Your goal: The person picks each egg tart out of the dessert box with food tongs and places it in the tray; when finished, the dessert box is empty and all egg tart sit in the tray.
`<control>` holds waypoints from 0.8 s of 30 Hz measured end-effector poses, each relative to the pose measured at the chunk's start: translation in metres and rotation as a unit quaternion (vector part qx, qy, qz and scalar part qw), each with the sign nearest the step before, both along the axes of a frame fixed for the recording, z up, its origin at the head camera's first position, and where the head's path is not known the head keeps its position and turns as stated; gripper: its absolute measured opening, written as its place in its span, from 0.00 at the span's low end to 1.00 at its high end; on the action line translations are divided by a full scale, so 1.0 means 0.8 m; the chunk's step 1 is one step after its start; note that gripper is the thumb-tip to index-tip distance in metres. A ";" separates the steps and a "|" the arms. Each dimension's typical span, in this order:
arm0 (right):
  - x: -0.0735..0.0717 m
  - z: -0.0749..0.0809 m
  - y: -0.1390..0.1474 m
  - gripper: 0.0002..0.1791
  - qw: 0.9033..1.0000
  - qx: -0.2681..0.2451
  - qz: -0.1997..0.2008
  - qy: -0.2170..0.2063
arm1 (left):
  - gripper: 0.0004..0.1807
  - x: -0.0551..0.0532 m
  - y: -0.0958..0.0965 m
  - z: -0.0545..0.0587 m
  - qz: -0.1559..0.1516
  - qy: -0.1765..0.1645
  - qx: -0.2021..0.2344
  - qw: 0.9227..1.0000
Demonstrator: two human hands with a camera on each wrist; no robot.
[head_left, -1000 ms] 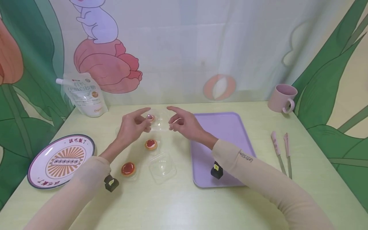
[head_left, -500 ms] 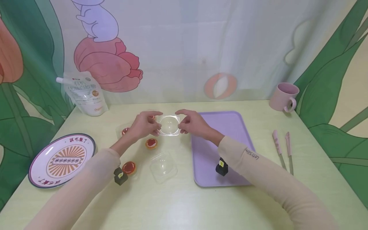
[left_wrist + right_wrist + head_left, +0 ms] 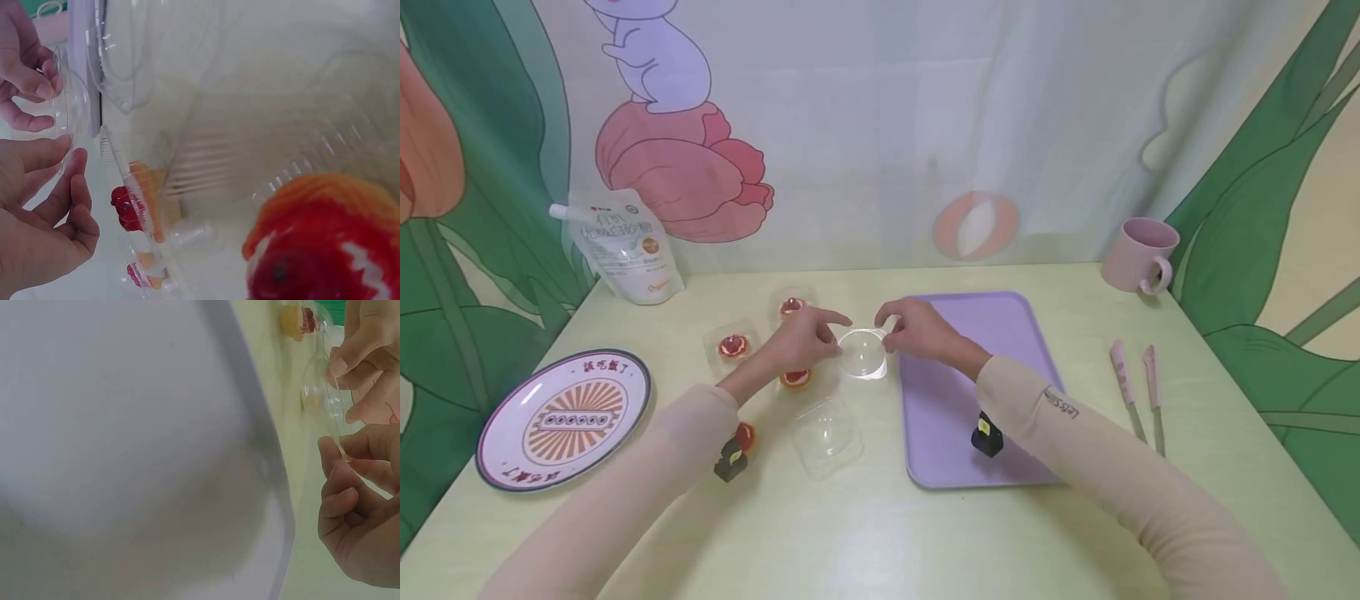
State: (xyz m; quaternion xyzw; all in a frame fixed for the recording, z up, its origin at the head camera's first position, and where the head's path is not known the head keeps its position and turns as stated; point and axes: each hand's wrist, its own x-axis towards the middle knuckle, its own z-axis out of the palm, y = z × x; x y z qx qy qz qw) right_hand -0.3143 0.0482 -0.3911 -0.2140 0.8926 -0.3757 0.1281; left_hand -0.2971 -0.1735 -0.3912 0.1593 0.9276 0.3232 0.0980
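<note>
Both hands pinch a clear plastic lid (image 3: 862, 354), squarish with a round dome, by its opposite edges. My left hand (image 3: 801, 340) has its thumb and fingertips on the left edge. On the right edge are the thumb and fingertips of my right hand (image 3: 919, 333). In the right wrist view the dome of the lid (image 3: 315, 387) bulges to the left. Two small red-topped tarts, one at the back (image 3: 792, 306) and one to the left (image 3: 733, 346), sit in clear plastic containers. Another tart (image 3: 796, 380) is partly hidden by my left hand.
A similar clear plastic piece (image 3: 827, 437) lies in front of the hands. One more tart (image 3: 746, 436) shows beside the left wrist camera. A purple tray (image 3: 977, 321) is at right, with two pink-handled knives (image 3: 1135, 392) and a mug (image 3: 1141, 254) beyond; a plate (image 3: 565, 417) and pouch (image 3: 628, 250) at left.
Both hands have moved right and nearer, carrying the lid from beside the back tart to near the tray's left edge. The back and left tarts have come into fuller view.
</note>
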 end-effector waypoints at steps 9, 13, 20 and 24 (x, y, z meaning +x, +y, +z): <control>0.001 -0.006 -0.010 0.16 0.999 0.037 0.011 0.012 | 0.23 0.001 -0.001 -0.004 0.002 -0.021 -0.033 0.999; 0.000 -0.009 -0.015 0.15 0.999 0.045 0.008 0.012 | 0.24 -0.001 -0.006 -0.007 0.008 -0.027 -0.045 0.999; -0.004 -0.011 -0.023 0.15 0.999 0.051 0.007 0.001 | 0.24 -0.002 -0.011 -0.008 0.015 -0.028 -0.056 0.998; -0.007 -0.012 -0.024 0.16 0.998 0.059 0.008 0.014 | 0.24 -0.003 -0.013 -0.007 0.015 -0.030 -0.063 0.997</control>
